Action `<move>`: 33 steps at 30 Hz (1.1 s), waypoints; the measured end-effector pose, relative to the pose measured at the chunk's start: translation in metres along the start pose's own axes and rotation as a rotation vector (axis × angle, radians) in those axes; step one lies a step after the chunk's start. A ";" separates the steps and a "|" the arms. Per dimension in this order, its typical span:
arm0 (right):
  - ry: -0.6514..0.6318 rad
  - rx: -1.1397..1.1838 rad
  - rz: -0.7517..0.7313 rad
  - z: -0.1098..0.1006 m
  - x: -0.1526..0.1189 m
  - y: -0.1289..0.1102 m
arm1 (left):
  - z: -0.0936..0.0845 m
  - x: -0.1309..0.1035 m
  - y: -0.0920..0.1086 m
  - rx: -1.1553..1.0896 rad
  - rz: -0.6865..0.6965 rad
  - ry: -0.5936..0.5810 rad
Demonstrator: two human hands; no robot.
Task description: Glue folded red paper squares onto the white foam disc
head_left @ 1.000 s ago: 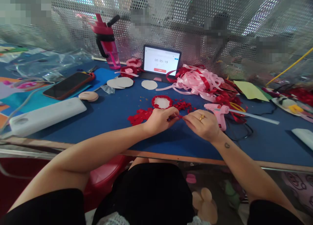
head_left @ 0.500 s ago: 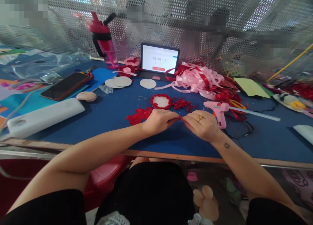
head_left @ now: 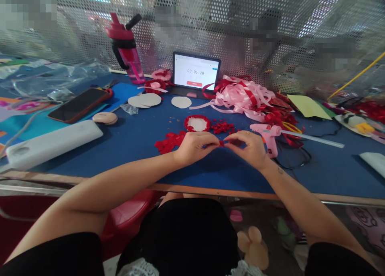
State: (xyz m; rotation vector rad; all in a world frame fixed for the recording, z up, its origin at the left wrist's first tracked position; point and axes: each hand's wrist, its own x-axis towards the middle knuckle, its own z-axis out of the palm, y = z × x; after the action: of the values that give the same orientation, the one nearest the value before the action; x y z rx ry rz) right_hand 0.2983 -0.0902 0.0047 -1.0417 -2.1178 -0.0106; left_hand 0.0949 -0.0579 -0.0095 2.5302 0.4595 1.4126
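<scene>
Between my fingertips is a small piece of red ribbon (head_left: 221,143), pinched from both sides above the blue table. My left hand (head_left: 195,148) grips its left end and my right hand (head_left: 249,148), with a ring on one finger, grips the other. Just beyond them lies a white disc edged with red ribbon pieces (head_left: 197,124). A pile of flat red ribbon pieces (head_left: 170,143) spreads to the left of my left hand. Small folded red pieces (head_left: 222,126) are heaped behind my right hand. A pink glue gun (head_left: 270,139) lies on its side right of that hand.
Pink and red ribbons (head_left: 240,93) are heaped at the back beside a tablet (head_left: 195,72) showing a timer. White discs (head_left: 181,102) lie before it. A pink bottle (head_left: 126,51), a phone (head_left: 80,104) and a long white case (head_left: 55,144) occupy the left side.
My right hand has rotated slightly, its fingers lifting and opening a little around the ribbon piece. More of the red piece shows between my fingertips. The timer moved on one second.
</scene>
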 end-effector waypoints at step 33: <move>-0.069 0.100 0.035 0.001 -0.004 -0.002 | 0.002 0.000 0.003 -0.036 -0.046 -0.030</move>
State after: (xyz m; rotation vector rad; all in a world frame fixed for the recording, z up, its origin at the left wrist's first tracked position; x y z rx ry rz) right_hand 0.2973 -0.0940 0.0023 -1.0330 -2.1381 0.1485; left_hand 0.0966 -0.0608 -0.0097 2.4924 0.4798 1.3521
